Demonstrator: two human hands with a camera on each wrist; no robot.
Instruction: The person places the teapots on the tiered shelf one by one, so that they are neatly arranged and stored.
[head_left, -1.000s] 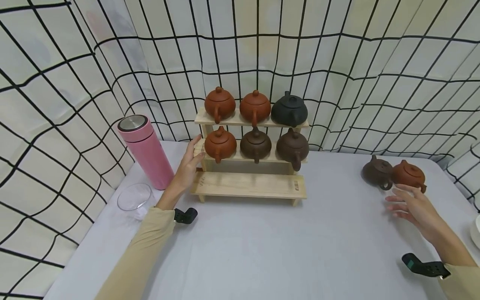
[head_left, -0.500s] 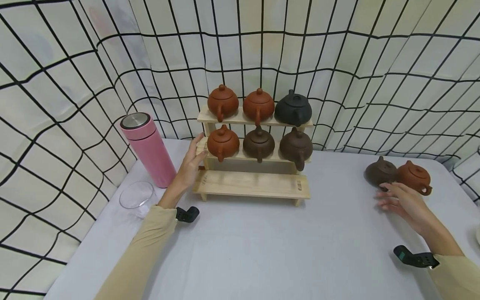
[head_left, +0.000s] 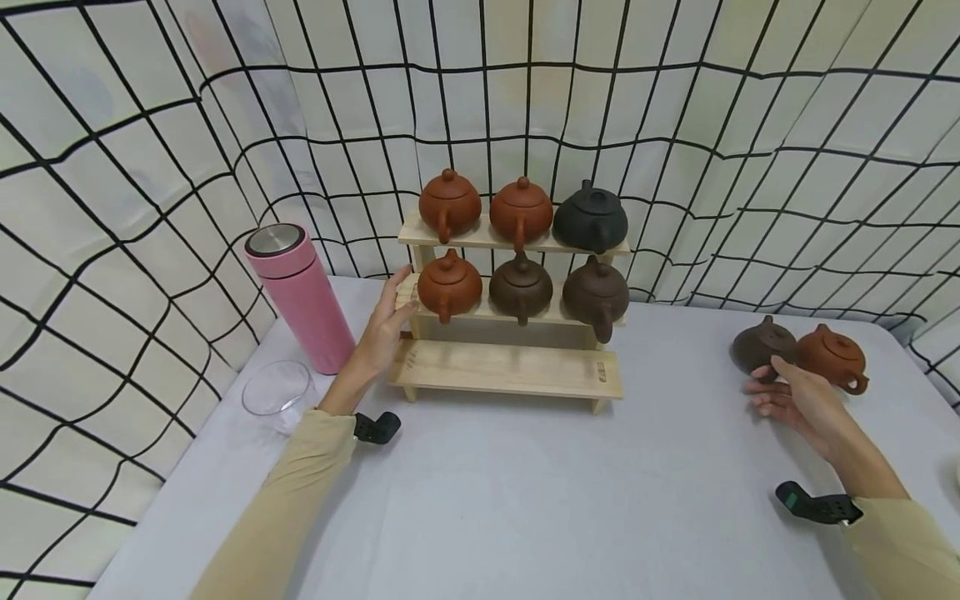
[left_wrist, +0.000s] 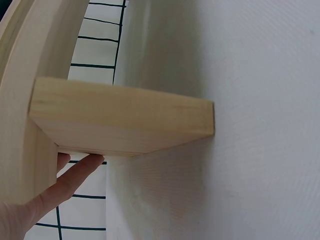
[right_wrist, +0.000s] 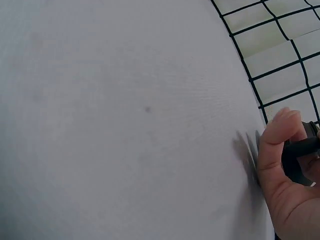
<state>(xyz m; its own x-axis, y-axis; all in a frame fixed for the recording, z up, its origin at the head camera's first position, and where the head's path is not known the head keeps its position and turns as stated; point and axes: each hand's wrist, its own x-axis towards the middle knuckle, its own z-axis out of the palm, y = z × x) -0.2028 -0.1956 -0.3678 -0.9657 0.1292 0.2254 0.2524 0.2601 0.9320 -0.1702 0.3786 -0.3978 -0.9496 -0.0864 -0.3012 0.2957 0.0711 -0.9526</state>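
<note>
A three-tier wooden stand (head_left: 502, 368) stands mid-table with teapots on its upper two shelves. My left hand (head_left: 379, 337) holds the stand's left end by the middle shelf, thumb in front; in the left wrist view its fingers (left_wrist: 75, 175) lie against the wood. At the far right, a dark brown teapot (head_left: 752, 343) sits beside an orange-brown teapot (head_left: 832, 357). My right hand (head_left: 806, 404) pinches the dark teapot's handle, which the fingers partly cover. In the right wrist view, curled fingers (right_wrist: 280, 130) close round the dark handle (right_wrist: 300, 147).
On the top shelf are two orange-brown teapots (head_left: 450, 204) and a black one (head_left: 590, 221). The middle shelf carries one orange-brown (head_left: 450, 285) and two dark brown teapots (head_left: 521, 287). A pink thermos (head_left: 303, 300) and a clear glass bowl (head_left: 279, 396) stand left. Black-gridded netting (head_left: 525, 100) encloses the back.
My right hand has shifted left from in front of the orange-brown teapot to the dark brown one and taken its handle. The left hand stays on the stand.
</note>
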